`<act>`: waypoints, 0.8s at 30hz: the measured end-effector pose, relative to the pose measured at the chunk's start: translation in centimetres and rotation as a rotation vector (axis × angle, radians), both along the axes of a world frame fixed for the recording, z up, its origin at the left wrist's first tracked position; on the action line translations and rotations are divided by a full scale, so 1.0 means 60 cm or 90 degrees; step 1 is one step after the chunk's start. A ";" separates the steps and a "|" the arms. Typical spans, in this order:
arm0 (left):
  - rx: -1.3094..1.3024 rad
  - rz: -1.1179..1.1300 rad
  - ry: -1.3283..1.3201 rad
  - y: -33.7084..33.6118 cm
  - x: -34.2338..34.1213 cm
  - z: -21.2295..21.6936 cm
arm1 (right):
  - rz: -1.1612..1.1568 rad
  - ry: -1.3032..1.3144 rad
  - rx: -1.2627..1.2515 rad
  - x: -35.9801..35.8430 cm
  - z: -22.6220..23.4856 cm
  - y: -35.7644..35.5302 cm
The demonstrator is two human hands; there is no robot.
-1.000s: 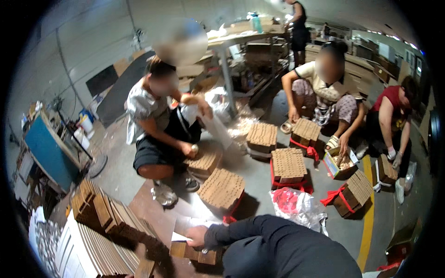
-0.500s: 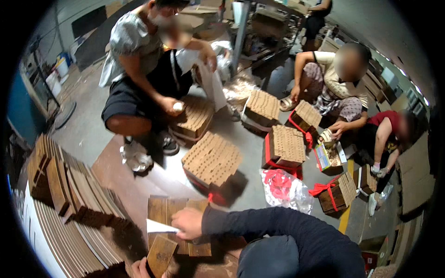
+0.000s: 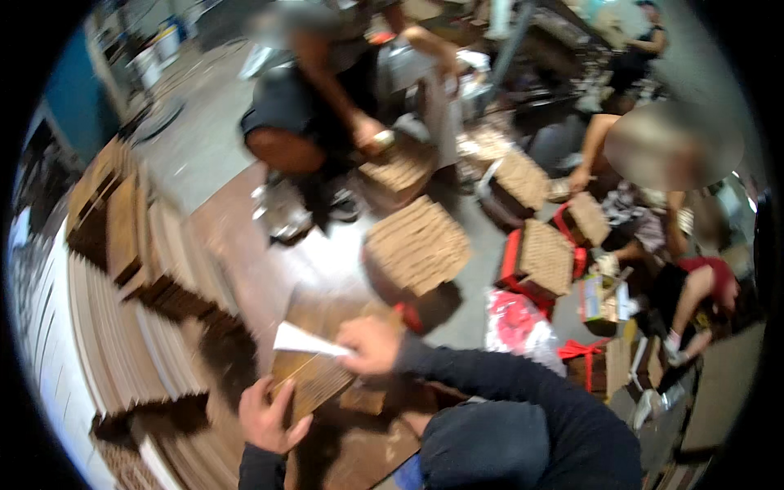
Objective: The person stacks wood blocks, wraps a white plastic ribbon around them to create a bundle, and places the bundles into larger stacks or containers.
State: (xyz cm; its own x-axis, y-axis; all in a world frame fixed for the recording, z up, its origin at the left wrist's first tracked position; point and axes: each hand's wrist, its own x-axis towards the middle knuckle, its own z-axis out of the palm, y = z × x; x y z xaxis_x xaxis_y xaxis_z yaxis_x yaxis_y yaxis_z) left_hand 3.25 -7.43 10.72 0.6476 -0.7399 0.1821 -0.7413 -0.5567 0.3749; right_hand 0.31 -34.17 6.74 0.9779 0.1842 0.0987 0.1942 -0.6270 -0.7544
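The work in hand looked like sorting flat cardboard pieces on the floor: the right hand (image 3: 369,346) pinched a white paper slip (image 3: 309,341) by its near end, the slip pointing away to the left over a small stack of brown cardboard sheets (image 3: 314,384), while the left hand (image 3: 265,416) lay below it with fingers curled over the stack's near edge, steadying it. Further left of both hands stood long rows of upright cardboard sheets (image 3: 131,327); ahead of the right hand sat a bundle of ridged cardboard (image 3: 416,245), and beyond it other people crouched over similar bundles, some bound in red strap. By my reading, the next move called for setting the slip squarely on the stack while the left hand kept the sheets from sliding. Against half a second earlier, the slip was in the same pinch, and the left hand had come up fully onto the stack
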 end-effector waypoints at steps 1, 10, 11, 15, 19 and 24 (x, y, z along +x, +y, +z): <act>0.015 0.010 -0.027 0.007 -0.001 -0.009 | 0.007 -0.014 0.007 0.003 0.008 0.005; 0.014 -0.009 -0.025 -0.035 -0.005 -0.050 | -0.043 0.010 -0.152 -0.034 0.006 -0.003; 0.022 -0.005 -0.073 -0.041 -0.008 -0.044 | -0.051 0.018 -0.181 -0.036 0.009 -0.001; -0.209 -0.086 -0.110 -0.083 0.005 0.049 | -0.068 0.005 -0.255 -0.033 0.025 0.020; -0.286 -0.036 -0.333 -0.083 -0.006 0.015 | -0.079 0.100 -0.221 -0.021 0.014 0.029; -0.301 -0.007 -0.361 -0.052 0.043 -0.175 | -0.089 0.132 -0.201 -0.041 0.017 0.015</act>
